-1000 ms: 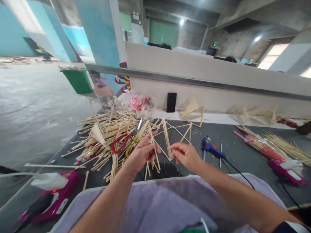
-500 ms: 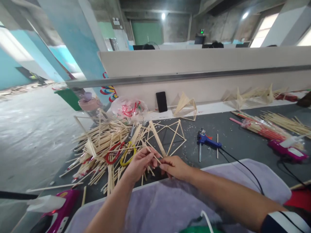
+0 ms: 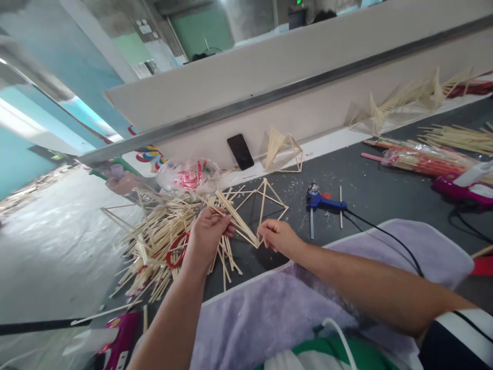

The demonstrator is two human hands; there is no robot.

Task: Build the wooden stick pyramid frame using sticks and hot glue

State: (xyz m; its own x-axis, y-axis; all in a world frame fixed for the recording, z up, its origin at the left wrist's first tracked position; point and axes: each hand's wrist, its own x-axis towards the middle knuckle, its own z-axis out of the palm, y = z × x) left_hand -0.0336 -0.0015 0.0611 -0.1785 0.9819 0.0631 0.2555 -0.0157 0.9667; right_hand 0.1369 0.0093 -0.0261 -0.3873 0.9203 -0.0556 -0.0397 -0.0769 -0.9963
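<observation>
A frame of thin wooden sticks (image 3: 263,205) lies on the dark table in front of me, its near corner close to my right fingertips. My left hand (image 3: 211,226) is closed in a pinch at the frame's left side, with a thin wooden stick (image 3: 210,203) running through its fingers. My right hand (image 3: 279,236) has its fingers pinched together beside that near corner. Whether it grips the frame or a small piece is hidden. Left of my left hand spreads a pile of loose sticks (image 3: 169,221), with red-handled scissors (image 3: 177,250) on it.
A blue glue gun (image 3: 327,203) trails its cord to the right. Behind stand a phone (image 3: 240,152) and a finished-looking stick model (image 3: 283,150) against the partition. Purple tools lie at the left (image 3: 122,334) and right (image 3: 464,190). A lilac cloth (image 3: 246,318) covers the near edge.
My hands were together on a short stick; now they are apart, the left farther left, the right beside the frame's corner. The view has tilted and dropped.
</observation>
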